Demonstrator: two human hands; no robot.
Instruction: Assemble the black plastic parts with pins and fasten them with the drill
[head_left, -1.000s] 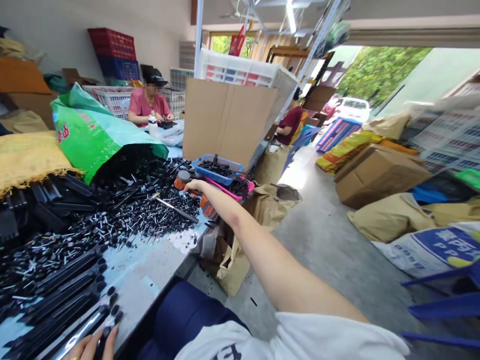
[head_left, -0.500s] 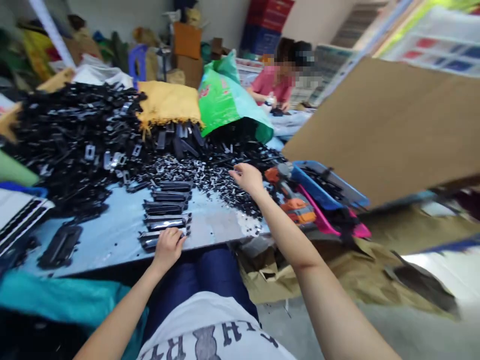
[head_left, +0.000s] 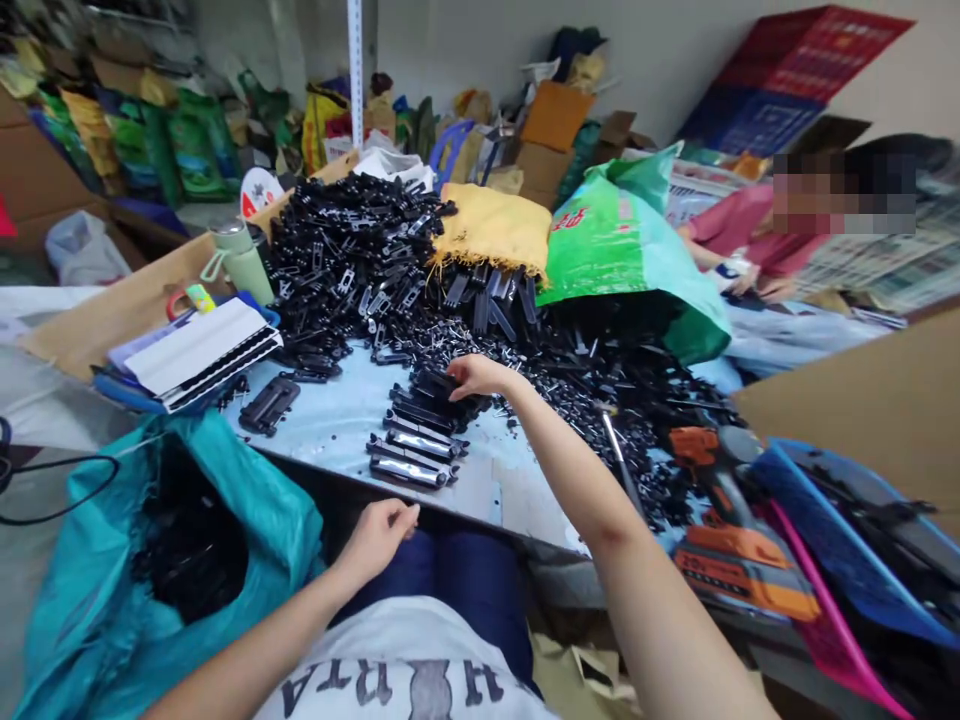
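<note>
My right hand reaches over the far end of a row of long black plastic parts lined up on the table. Its fingers are bent together there; anything between them is too small or hidden to name. In front of the table edge, above my lap, is my left hand, its fingers curled closed with the contents hidden. Small pins and bits lie scattered beyond the row. A separate black part lies to the left.
A heap of black parts covers the back left, beside a yellow sack and a green bag. An orange cordless drill and blue basket stand right. A teal sack sits front left. A co-worker works behind.
The view has swung left. My left hand has come off the nearest part of the row to a place before the table edge. My right hand has moved from the loose bits to the row's far end.
</note>
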